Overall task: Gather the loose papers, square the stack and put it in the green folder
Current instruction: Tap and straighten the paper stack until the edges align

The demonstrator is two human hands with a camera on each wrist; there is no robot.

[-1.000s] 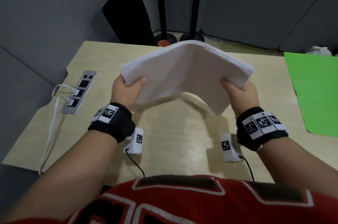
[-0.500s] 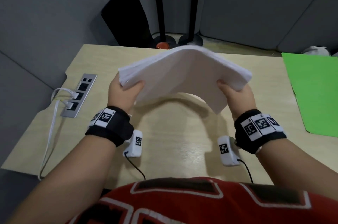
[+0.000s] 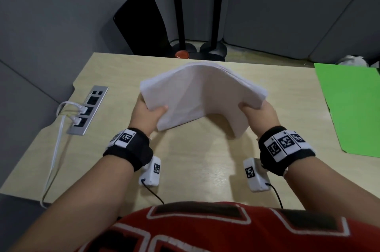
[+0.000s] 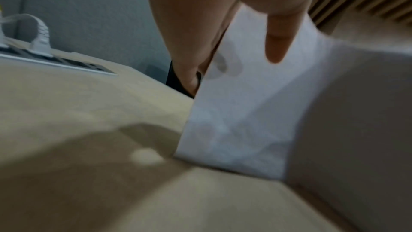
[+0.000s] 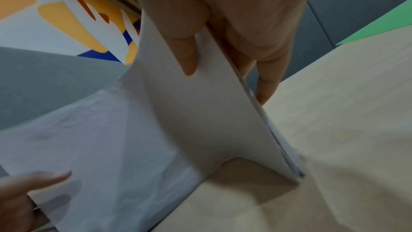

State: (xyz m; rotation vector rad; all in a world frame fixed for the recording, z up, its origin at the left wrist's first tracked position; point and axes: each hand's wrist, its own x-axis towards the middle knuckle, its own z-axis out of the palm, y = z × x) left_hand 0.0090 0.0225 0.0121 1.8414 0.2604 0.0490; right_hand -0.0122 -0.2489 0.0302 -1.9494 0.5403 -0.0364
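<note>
The left hand (image 3: pixel 146 116) pinches the left end of the paper stack (image 3: pixel 202 95), thumb on the near face and fingers behind, and the right hand (image 3: pixel 259 115) pinches the right end the same way, so the 2 hands grasp 1 stack bowed upward into an arch between them. The risk, as I judge it, lies in that bow: pushing the ends closer could crease the sheets at the crown, and the right wrist view shows the sheet edges at the lower corner slightly fanned, so a loosened pinch could let sheets slide out of register or spill onto the bench (image 3: pixel 197 169). The lower corners hang close to the bench; whether they touch it I cannot tell. The stack sits directly between the hands, above the middle of the bench, while the green folder (image 3: pixel 349 107) lies flat well apart to the right of the right hand, at the bench's right side.
</note>
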